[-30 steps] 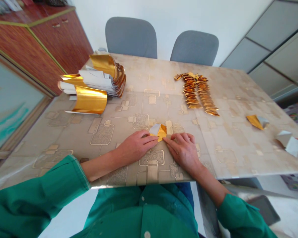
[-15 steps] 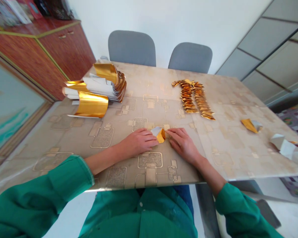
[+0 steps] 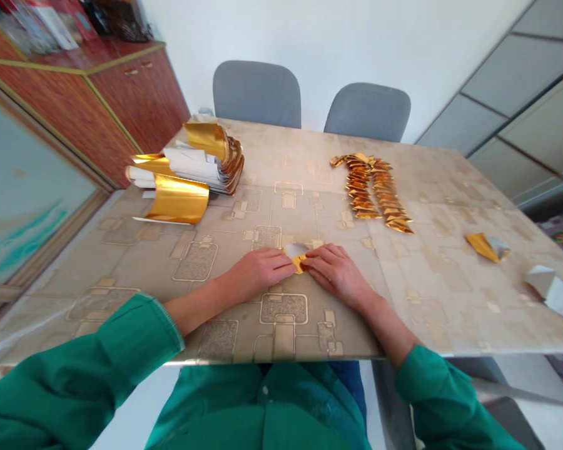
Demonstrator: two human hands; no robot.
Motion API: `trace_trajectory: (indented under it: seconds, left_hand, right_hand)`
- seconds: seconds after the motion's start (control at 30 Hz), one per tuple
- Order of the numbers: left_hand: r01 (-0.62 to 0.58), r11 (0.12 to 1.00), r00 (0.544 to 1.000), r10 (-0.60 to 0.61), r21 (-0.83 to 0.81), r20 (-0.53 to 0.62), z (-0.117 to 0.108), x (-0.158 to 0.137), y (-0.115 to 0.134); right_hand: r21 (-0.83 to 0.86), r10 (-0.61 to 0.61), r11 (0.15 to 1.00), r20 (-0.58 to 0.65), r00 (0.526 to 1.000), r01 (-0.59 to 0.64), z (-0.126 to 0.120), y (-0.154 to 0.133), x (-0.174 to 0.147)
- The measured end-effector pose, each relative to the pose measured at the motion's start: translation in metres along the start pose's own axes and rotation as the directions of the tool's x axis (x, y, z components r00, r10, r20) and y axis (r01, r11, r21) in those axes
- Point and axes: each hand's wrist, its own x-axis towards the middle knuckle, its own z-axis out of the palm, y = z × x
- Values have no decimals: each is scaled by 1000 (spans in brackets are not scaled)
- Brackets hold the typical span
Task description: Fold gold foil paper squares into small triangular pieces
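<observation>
A small piece of gold foil paper (image 3: 299, 261), partly folded with its white side showing at the back, lies on the table between my hands. My left hand (image 3: 265, 270) grips its left end, fingers held together. At its right end, the fingers of my right hand (image 3: 335, 270) close on the edge. My fingertips cover both ends of the paper. Beyond them to the right, two rows of folded gold paper pieces (image 3: 374, 190) stand packed together. A stack of gold and white paper sheets (image 3: 199, 165) is at the back left, with a loose curled gold sheet (image 3: 181, 200) before it.
A patterned cloth covers the table (image 3: 244, 250). Folded gold paper (image 3: 483, 246) and a white paper piece (image 3: 553, 290) lie at the right. Two grey chairs (image 3: 258, 94) stand behind the table, and a wooden cabinet (image 3: 136, 100) is at the left.
My right hand has moved left, closer to my left hand. The paper between them is folded smaller, with less gold showing. The view has shifted slightly.
</observation>
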Motion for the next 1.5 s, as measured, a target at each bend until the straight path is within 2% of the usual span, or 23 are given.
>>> trace_trajectory:
  seconds: [0.23, 0.4, 0.63, 0.73, 0.9, 1.07, 1.2, 1.33, 1.5]
  left_hand:
    - [39, 998, 999, -40, 44, 26, -2, -6, -6]
    - [5, 995, 1000, -4, 103, -10, -1, -5, -6]
    - [146, 989, 985, -142, 39, -96, 4, -9, -2]
    - [156, 987, 985, -155, 23, -72, 4, -11, -2]
    - [77, 996, 997, -76, 46, -27, 1, -14, -5]
    - [151, 988, 988, -151, 27, -6, -4, -15, -7]
    - [74, 997, 995, -76, 23, 63, -7, -18, -10]
    - [57, 996, 994, -62, 69, 85, -8, -20, -9]
    - [54, 990, 992, -68, 127, 109, -11, -20, -7]
  right_hand:
    - [-35, 45, 998, 10, 999, -44, 4, -6, 1]
    - [-35, 52, 998, 9, 999, -52, 3, -4, 8]
    - [-31, 67, 997, -14, 998, -68, 5, -3, 6]
    - [-64, 68, 996, -17, 998, -69, 7, -4, 8]
    - [-79, 67, 995, -16, 998, -68, 7, -7, 8]
    - [-70, 90, 993, -10, 996, -90, 4, -12, 8]
    - [-118, 102, 988, -7, 995, -102, 3, -20, 7]
    - [-177, 103, 979, -27, 994, -106, 2, -30, 7]
    - [-120, 14, 993, 72, 997, -6, 6, -37, 9]
